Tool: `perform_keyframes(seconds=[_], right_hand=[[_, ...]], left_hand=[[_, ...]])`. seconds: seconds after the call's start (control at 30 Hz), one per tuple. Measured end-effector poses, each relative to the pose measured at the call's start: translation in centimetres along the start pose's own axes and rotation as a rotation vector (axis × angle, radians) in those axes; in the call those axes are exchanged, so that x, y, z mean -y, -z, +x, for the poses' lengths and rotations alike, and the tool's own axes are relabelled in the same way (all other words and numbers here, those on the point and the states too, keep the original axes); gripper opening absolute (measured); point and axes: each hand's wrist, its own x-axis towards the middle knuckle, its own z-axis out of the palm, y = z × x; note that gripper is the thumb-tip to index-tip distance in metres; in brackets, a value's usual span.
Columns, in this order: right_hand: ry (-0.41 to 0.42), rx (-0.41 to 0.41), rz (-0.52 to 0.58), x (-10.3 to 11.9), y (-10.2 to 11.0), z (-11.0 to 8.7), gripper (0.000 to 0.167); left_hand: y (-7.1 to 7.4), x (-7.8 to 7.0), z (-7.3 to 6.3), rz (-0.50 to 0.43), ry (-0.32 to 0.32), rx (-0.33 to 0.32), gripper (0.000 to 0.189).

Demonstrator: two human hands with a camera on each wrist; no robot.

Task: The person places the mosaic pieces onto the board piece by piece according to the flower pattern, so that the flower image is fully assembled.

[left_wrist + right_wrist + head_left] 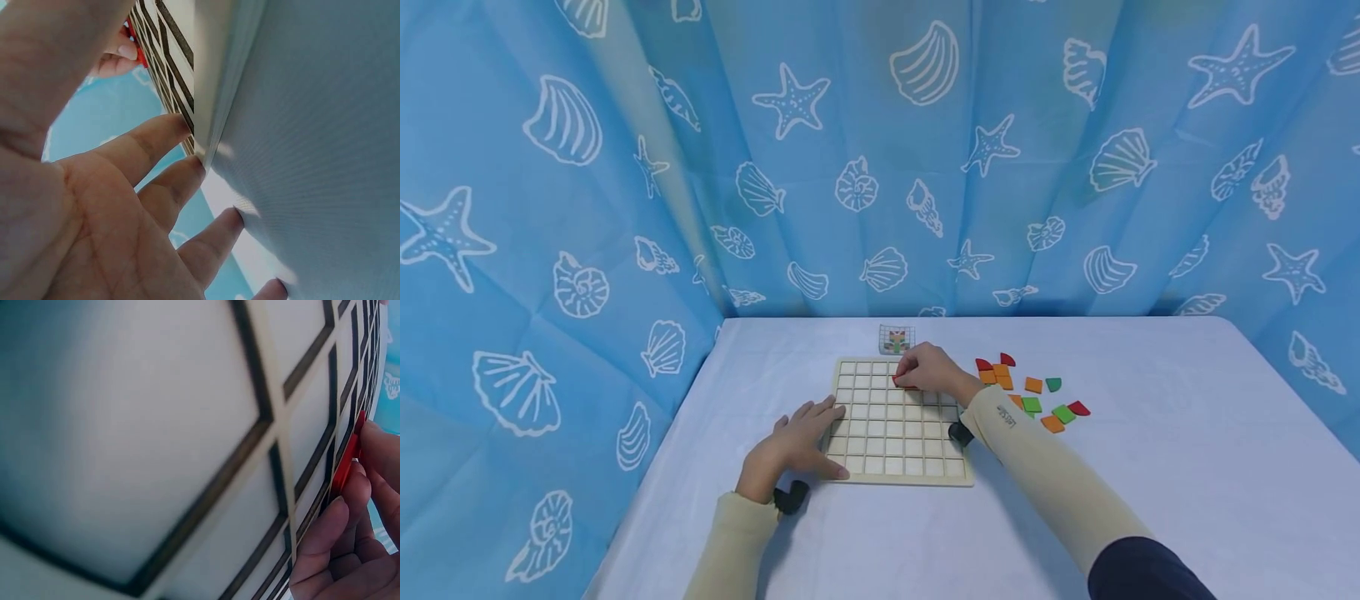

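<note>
A pale square grid board [898,480] lies on the white table. Over its far rows, my right hand [931,371] pinches a red tile [344,472] between thumb and fingertips, right against the grid. In the head view only slivers of red show beneath those fingers, so the tile's full shape is hidden. My left hand [793,446] spreads its fingers along the board's left side, thumb by the near left corner. Seen from the left wrist, two fingertips [178,125] touch the board's edge while other fingers reach the table.
Right of the board lie loose red, orange and green tiles [1033,385], some square, some quarter-round. A small card [897,337] with a coloured grid pattern sits just beyond the board. A blue shell-print curtain [880,167] hangs behind and to the left.
</note>
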Motion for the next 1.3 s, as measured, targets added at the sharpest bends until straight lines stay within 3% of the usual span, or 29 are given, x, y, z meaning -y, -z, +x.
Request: perform_keyframes(seconds=[0.6, 1.3], right_hand=[[0.015, 0.034, -0.058, 0.20, 0.18, 0.55, 0.009], [-0.014, 0.006, -0.055, 0.08, 0.23, 0.63, 0.009]], left_hand=[[0.26, 0.04, -0.12, 0.001, -0.016, 0.004, 0.101], [0.44, -0.19, -0.29, -0.015, 0.003, 0.008, 0.100]])
